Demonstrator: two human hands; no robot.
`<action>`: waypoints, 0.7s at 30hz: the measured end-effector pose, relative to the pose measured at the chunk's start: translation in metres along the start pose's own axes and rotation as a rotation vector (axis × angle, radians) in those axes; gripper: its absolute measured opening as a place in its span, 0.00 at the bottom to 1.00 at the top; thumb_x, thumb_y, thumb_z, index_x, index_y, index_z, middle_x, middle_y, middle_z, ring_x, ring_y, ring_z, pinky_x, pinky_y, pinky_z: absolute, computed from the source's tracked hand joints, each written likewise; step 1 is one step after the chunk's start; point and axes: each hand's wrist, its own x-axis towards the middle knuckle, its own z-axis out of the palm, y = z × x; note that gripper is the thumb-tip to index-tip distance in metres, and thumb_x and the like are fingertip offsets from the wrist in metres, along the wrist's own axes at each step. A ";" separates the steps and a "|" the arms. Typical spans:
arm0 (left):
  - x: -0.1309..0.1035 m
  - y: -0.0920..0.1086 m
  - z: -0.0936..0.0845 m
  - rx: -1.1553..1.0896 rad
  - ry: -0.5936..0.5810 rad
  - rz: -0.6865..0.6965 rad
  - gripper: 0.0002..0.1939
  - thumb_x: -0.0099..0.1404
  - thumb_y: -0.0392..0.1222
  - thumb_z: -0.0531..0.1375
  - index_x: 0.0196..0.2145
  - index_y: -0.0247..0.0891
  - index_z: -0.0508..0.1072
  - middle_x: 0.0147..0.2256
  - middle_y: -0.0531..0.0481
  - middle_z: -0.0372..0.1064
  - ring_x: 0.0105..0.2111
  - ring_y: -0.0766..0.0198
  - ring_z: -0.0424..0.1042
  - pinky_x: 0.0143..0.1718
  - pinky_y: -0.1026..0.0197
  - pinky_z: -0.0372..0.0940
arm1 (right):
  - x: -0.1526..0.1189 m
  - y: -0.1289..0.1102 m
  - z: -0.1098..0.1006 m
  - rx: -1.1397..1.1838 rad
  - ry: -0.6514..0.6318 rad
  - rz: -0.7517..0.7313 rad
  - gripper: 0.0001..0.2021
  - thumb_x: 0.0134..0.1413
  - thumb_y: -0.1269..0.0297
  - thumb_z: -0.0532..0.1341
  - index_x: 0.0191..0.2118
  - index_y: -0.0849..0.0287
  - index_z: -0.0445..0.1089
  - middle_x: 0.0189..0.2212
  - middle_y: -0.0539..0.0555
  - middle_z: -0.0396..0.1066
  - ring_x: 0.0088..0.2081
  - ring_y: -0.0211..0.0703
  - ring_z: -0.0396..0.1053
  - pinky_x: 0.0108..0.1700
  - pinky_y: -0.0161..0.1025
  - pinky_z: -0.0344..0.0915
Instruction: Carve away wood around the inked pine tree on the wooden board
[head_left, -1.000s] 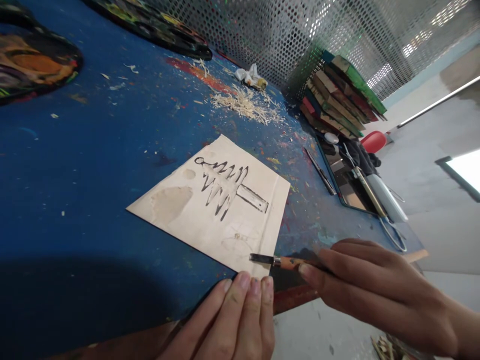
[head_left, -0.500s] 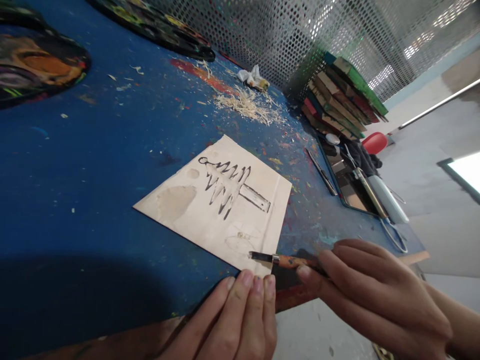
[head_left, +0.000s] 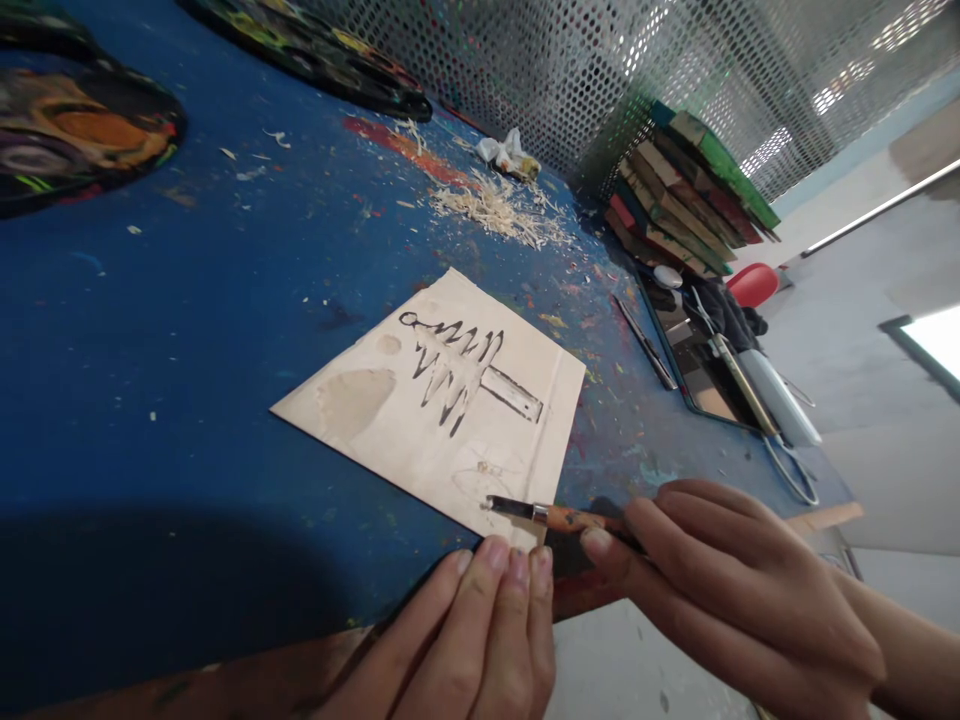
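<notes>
The person's right hand (head_left: 750,590) is closed around the handle of a tool (head_left: 577,519), to the right of the board (head_left: 517,350). The blade (head_left: 514,507) lies low over the near part of the board, and its tip appears to touch the surface, just beside a faint sketch (head_left: 484,470). The left hand (head_left: 465,640) has its fingers stretched out, with the tips at the board's near corner; its thumb is hidden, so one cannot tell whether it grips the board or only presses it. On the middle of the board there is a black drawing (head_left: 450,365). The board lies flat on a blue table (head_left: 187,330). Beyond the board are pale shavings (head_left: 502,210). To the right of the board lies a pen (head_left: 645,342). A palette (head_left: 97,130) lies well apart from the board, beyond it and to its left.
</notes>
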 end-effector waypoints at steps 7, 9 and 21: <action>0.000 0.001 0.000 0.014 -0.002 0.013 0.16 0.63 0.37 0.61 0.49 0.33 0.71 0.49 0.47 0.66 0.49 0.62 0.66 0.66 0.52 0.49 | 0.002 0.006 -0.005 -0.029 -0.059 -0.141 0.10 0.60 0.76 0.54 0.41 0.64 0.73 0.29 0.55 0.72 0.30 0.42 0.70 0.30 0.43 0.69; 0.000 0.003 0.000 0.011 0.010 -0.001 0.15 0.63 0.37 0.61 0.48 0.34 0.71 0.48 0.48 0.66 0.49 0.63 0.66 0.66 0.52 0.50 | 0.003 0.008 -0.006 -0.037 -0.072 -0.221 0.10 0.60 0.74 0.54 0.41 0.65 0.73 0.31 0.56 0.72 0.30 0.43 0.70 0.29 0.43 0.68; -0.001 -0.008 0.005 0.037 0.072 0.127 0.13 0.68 0.36 0.51 0.45 0.35 0.73 0.46 0.49 0.69 0.45 0.63 0.70 0.52 0.60 0.65 | 0.008 -0.013 -0.006 -0.085 -0.062 -0.150 0.08 0.57 0.76 0.55 0.36 0.63 0.72 0.27 0.54 0.74 0.26 0.41 0.68 0.27 0.39 0.69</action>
